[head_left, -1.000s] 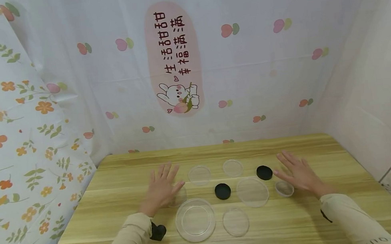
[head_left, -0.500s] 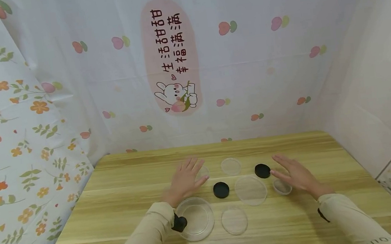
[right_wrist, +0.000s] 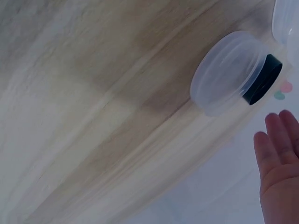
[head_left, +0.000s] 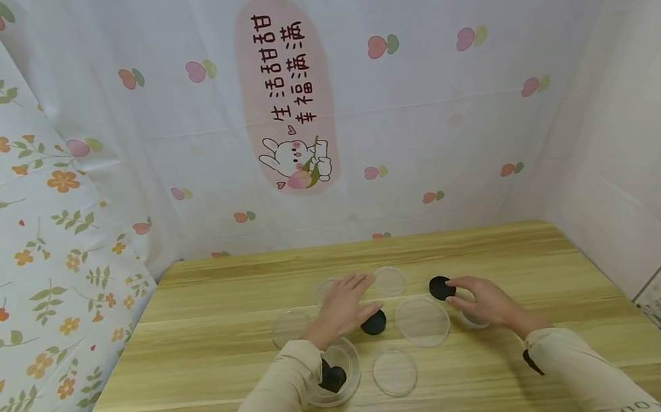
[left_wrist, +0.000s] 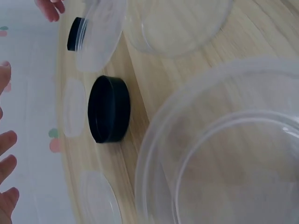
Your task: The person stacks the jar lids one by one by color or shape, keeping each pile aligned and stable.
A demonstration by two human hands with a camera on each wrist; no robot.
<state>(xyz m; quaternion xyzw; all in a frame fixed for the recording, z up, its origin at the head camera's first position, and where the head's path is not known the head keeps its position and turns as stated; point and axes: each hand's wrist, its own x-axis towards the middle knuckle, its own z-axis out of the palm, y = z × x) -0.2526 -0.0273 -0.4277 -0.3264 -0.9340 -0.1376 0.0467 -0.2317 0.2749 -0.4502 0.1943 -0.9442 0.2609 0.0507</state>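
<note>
My left hand [head_left: 342,310] hovers with spread fingers beside a black round lid [head_left: 374,323] at mid-table, partly covering it from the head view. In the left wrist view that black lid [left_wrist: 122,109] lies hollow side showing, with the fingertips [left_wrist: 7,142] apart from it. Farther right, the fingertips of my right hand [head_left: 485,300] come right up to the edge of a second black lid [head_left: 441,288]. The right wrist view has these fingers [right_wrist: 266,147] extended, holding nothing. Under the right palm sits a small clear cup-like lid [head_left: 475,319], partly hidden.
Several clear round lids lie about: a large rimmed one [head_left: 351,384] under the left wrist, a wide one [head_left: 423,322] in the middle, one [head_left: 395,372] in front, one [head_left: 389,281] at the back. A floral curtain [head_left: 209,158] hangs behind the wooden table [head_left: 222,279].
My left hand has moved right, from the left-hand clear lids to beside the middle black lid. The right hand has shifted slightly left, its fingers drawing in at the other black lid.
</note>
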